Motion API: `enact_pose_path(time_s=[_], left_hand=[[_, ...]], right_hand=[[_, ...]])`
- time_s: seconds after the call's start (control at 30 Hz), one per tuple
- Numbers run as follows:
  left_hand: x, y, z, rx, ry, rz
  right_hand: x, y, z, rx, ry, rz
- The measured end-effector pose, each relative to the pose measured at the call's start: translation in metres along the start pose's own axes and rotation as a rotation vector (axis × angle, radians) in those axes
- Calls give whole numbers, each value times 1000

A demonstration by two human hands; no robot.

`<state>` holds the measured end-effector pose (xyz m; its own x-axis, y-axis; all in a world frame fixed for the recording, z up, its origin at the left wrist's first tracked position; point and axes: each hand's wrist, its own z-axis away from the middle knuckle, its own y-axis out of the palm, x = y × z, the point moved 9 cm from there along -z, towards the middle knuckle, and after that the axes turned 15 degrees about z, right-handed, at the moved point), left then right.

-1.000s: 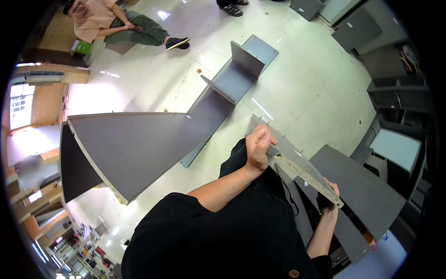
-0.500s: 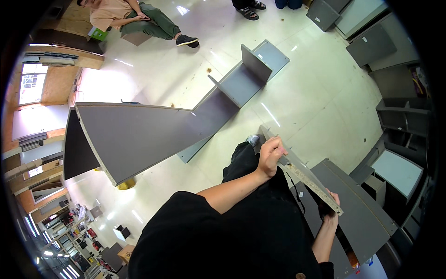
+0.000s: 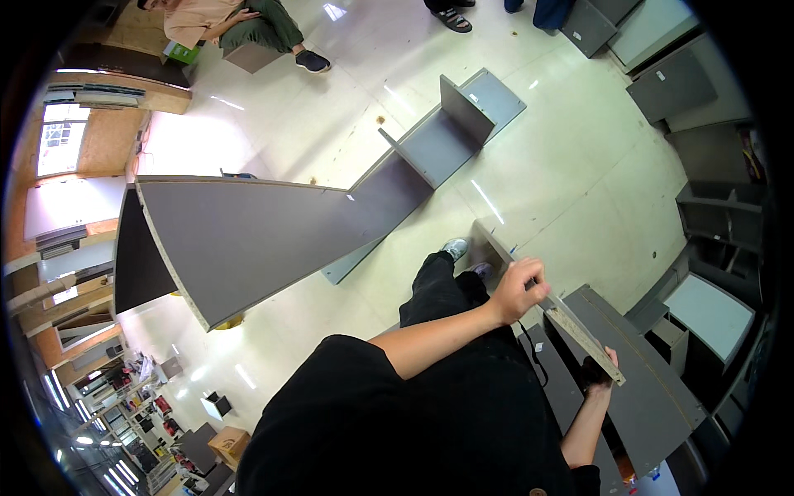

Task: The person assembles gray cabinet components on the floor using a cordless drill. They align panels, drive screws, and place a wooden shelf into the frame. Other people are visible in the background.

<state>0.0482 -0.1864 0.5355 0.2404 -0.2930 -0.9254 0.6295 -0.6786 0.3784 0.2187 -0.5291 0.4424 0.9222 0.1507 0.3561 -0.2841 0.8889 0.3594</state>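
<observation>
I stand holding a long narrow grey board [image 3: 571, 322] edge-up in front of my legs. My left hand [image 3: 519, 289] grips its upper edge near the far end. My right hand [image 3: 602, 370] grips the near end of the same board. To my left a tall grey panel unit [image 3: 248, 240] stands upright on the floor, joined to a long grey base with two upright dividers [image 3: 451, 136].
More grey panels [image 3: 653, 388] lie flat at my right, with grey cabinets [image 3: 711, 306] beyond. A person [image 3: 240, 29] sits on the floor at the far left by a small box [image 3: 251, 56]. Other people's feet [image 3: 451, 16] are at the top. The floor is glossy pale tile.
My head has turned, shifting the scene. My hands and the narrow board have moved slightly right and lower in view; my grip on it is unchanged.
</observation>
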Motion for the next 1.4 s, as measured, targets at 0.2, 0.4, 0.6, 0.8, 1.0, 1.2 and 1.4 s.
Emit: enact_pose_path(time_s=[0.2, 0.4, 0.6, 0.8, 1.0, 1.2, 1.4], left_hand=[[2, 5, 4, 36, 19, -28], [4, 11, 3, 64, 18, -36], [1, 12, 1, 139, -14, -2], [6, 11, -1, 251, -159, 258], [84, -35, 3, 74, -856, -90], [143, -40, 73, 46, -1600, 170], [163, -24, 114, 249, -1818, 131]], right_hand=[[-3, -18, -4, 130, 24, -58], [-2, -41, -6, -12, -54, -58], [-28, -35, 48, -522, -360, -28], [-67, 117, 120, -376, -137, 70], [-77, 166, 70, -415, -51, 253], [-83, 178, 83, -431, -284, 67], [-80, 148, 113, -663, -390, 179]])
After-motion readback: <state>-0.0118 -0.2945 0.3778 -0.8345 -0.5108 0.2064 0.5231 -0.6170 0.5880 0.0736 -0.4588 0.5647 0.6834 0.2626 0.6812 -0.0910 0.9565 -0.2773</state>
